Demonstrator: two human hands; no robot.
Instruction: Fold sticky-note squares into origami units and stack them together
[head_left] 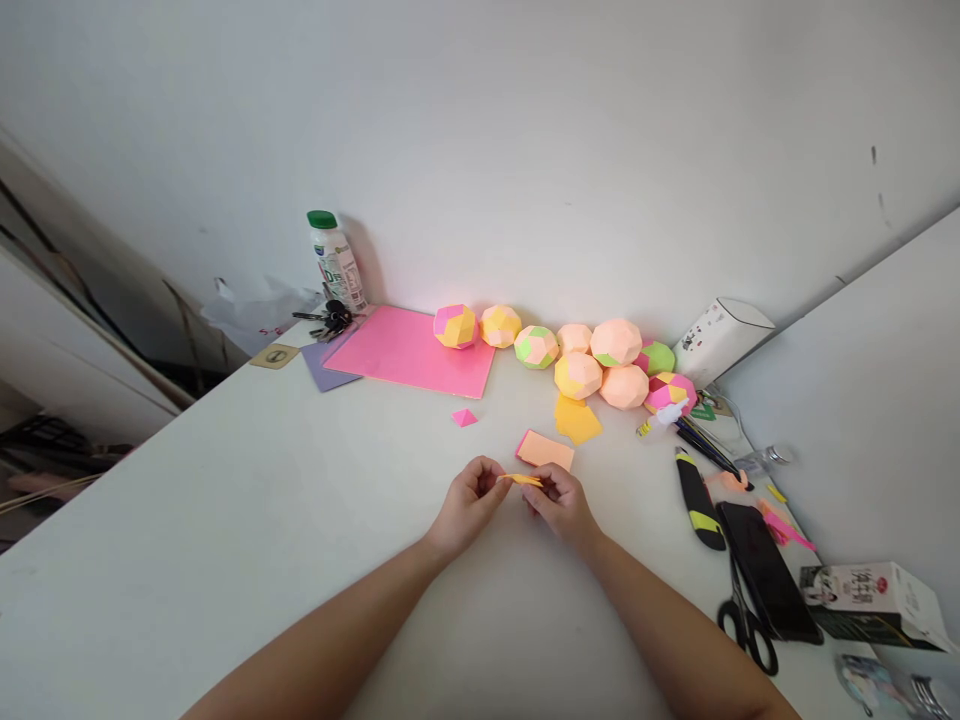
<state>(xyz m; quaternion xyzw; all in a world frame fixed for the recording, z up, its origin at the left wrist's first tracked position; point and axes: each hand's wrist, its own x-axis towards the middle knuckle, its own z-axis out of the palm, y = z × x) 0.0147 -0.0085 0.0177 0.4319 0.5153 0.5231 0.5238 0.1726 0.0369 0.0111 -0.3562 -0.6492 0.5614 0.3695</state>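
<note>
Both hands meet over the white table, pinching a small folded yellow-orange paper piece between them. My left hand grips its left end with curled fingers. Its right end is held by my right hand, fingers closed. Just beyond the hands lies a small stack of orange paper squares. A yellow paper sheet lies further back, and a tiny pink folded piece sits to the left.
Several folded paper balls line the wall. A pink paper pad, purple sheet, keys and a bottle sit at the back left. At the right: a white box, pens, a marker, a phone, scissors, a carton.
</note>
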